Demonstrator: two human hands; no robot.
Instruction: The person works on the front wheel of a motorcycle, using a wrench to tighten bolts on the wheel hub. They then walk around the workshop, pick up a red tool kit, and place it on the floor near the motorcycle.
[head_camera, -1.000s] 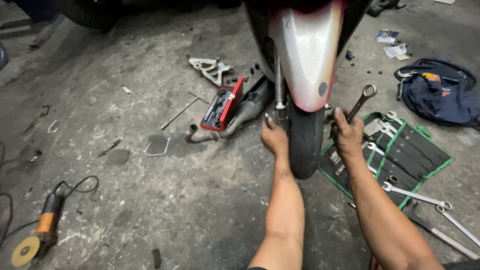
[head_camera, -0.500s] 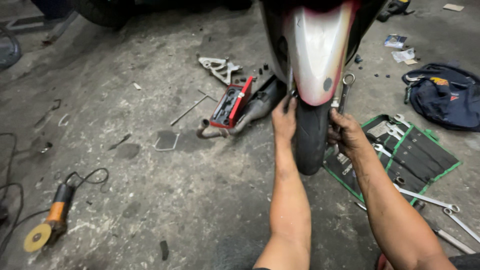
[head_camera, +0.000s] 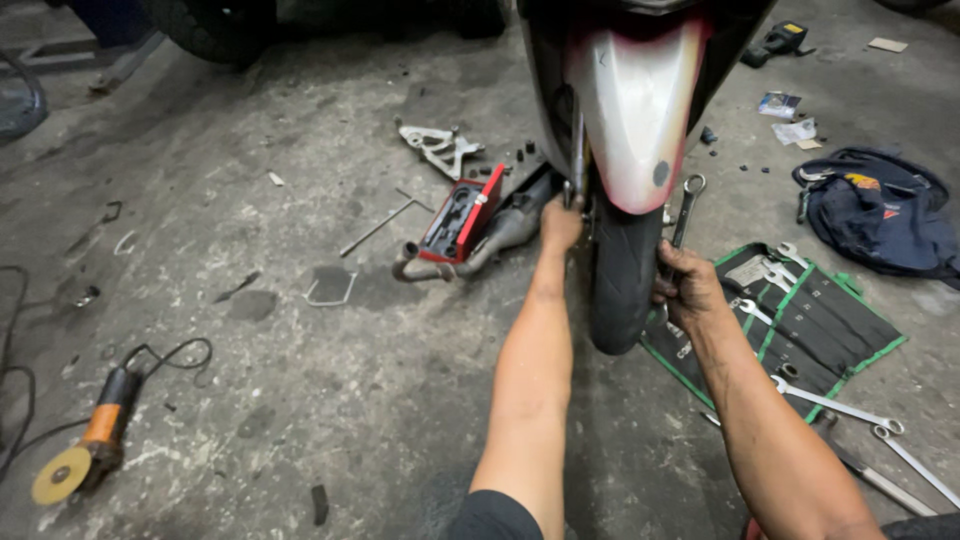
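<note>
Gripping: right hand (head_camera: 685, 285) clenched round a spanner (head_camera: 683, 212) beside the tyre (head_camera: 622, 275)
Left hand (head_camera: 560, 222): reaching behind the wheel, fingers hidden, grasp unclear
Floor (head_camera: 300, 380): grinder (head_camera: 85, 450) near left edge

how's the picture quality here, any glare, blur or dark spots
Head view: soft, even light on the concrete floor, with no hard shadows. A mild sheen shows on the pale mudguard. It is darkest behind the tyre, where the left hand reaches. The right hand and its wrench look sharp. The angle grinder near the edge looks slightly stretched.
</note>
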